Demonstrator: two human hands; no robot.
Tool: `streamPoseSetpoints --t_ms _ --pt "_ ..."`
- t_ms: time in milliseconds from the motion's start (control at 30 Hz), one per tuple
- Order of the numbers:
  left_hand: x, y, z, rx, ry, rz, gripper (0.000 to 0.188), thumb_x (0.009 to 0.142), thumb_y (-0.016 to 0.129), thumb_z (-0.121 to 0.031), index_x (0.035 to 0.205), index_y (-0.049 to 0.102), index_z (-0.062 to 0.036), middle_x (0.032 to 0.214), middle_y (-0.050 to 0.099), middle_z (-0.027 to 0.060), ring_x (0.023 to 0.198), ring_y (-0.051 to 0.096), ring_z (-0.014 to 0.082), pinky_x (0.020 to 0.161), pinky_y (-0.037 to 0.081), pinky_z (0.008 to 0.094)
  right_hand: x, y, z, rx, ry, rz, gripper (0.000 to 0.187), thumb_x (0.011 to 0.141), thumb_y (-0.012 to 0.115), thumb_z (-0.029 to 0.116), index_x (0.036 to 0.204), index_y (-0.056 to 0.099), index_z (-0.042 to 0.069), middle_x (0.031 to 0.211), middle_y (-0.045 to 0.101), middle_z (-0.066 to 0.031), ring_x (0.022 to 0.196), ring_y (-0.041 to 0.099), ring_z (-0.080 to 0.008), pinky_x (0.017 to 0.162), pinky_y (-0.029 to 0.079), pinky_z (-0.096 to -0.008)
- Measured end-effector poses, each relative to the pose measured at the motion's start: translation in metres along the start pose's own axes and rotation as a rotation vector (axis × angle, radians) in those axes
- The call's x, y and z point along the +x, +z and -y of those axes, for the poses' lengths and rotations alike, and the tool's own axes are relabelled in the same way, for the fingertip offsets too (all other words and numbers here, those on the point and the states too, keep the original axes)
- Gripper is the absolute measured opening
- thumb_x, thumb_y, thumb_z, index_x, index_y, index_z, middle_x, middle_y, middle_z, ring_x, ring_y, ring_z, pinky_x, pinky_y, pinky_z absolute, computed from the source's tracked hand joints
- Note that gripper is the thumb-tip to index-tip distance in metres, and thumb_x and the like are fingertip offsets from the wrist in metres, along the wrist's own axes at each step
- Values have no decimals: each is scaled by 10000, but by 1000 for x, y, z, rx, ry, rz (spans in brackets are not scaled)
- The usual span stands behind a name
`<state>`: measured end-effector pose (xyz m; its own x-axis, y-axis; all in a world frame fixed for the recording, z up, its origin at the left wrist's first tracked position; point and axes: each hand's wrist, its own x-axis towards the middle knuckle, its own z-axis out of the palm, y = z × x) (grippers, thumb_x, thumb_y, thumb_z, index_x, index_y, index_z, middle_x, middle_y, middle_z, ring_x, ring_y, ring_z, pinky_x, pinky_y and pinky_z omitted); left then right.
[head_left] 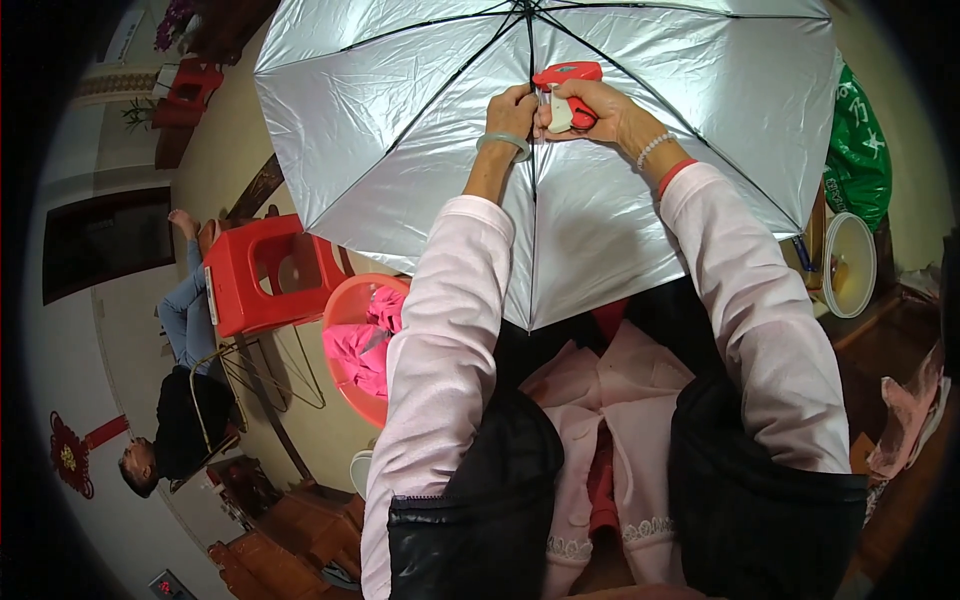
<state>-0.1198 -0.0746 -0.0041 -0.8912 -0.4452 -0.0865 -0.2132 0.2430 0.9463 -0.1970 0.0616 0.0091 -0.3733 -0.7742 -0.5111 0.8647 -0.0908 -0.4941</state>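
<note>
An open umbrella (pixel 590 200) with a silver inner side spreads in front of me, its black ribs meeting at the far top. My right hand (pixel 590 108) is wrapped round a red and white gun-shaped hand tool (pixel 568 73), whose exact kind I cannot make out. The tool's front end lies against the middle rib (pixel 533 190). Just left of it, my left hand (pixel 512 115) is closed on that same rib, with its fingertips close to the tool. What exactly those fingertips pinch is partly hidden.
To the left stand a red plastic stool (pixel 240 275) and a pink basin (pixel 335 305) holding bright pink cloth (pixel 360 350). A person in dark clothes (pixel 190 420) sits beyond a metal-framed chair. At right are a green bag (pixel 855 150) and a white bucket (pixel 870 265).
</note>
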Motion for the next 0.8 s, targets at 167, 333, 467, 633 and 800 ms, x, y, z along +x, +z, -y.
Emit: streamPoseSetpoints --t_ms 167,333,467,633,800 --pt "-2 2 -3 -128 -122 50 285 803 477 -98 1026 559 58 549 547 89 383 481 128 370 399 258 12 -10 1 -73 -24 28 107 724 520 41 828 494 45 607 530 -69 501 511 -166 461 420 -296" --pt "1 6 2 -115 -130 22 271 797 481 -102 1003 575 47 548 549 90 387 489 126 371 402 261 8 -10 -1 -105 -29 51 147 759 518 67 894 477 26 661 536 -81 575 557 -202 486 472 -355" --pt "1 8 8 70 21 -90 232 772 478 -114 896 609 31 562 568 114 399 520 162 393 424 292 -9 2 -4 -92 -70 -32 188 792 511 88 960 460 20 747 557 -109 654 588 -242 545 512 -416" --pt "17 -15 33 296 49 -23 208 735 443 -124 748 611 -2 544 572 142 431 557 237 448 456 347 -23 -17 9 -135 -91 36 251 828 499 120 1047 436 17 810 583 -153 705 607 -255 587 534 -417" --pt "37 -60 20 1093 206 -93 187 787 479 -154 837 595 -17 893 569 213 847 583 301 717 459 402 -17 -44 30 -309 -275 -31 292 852 488 157 1073 403 -14 785 588 -155 686 610 -226 567 529 -343"
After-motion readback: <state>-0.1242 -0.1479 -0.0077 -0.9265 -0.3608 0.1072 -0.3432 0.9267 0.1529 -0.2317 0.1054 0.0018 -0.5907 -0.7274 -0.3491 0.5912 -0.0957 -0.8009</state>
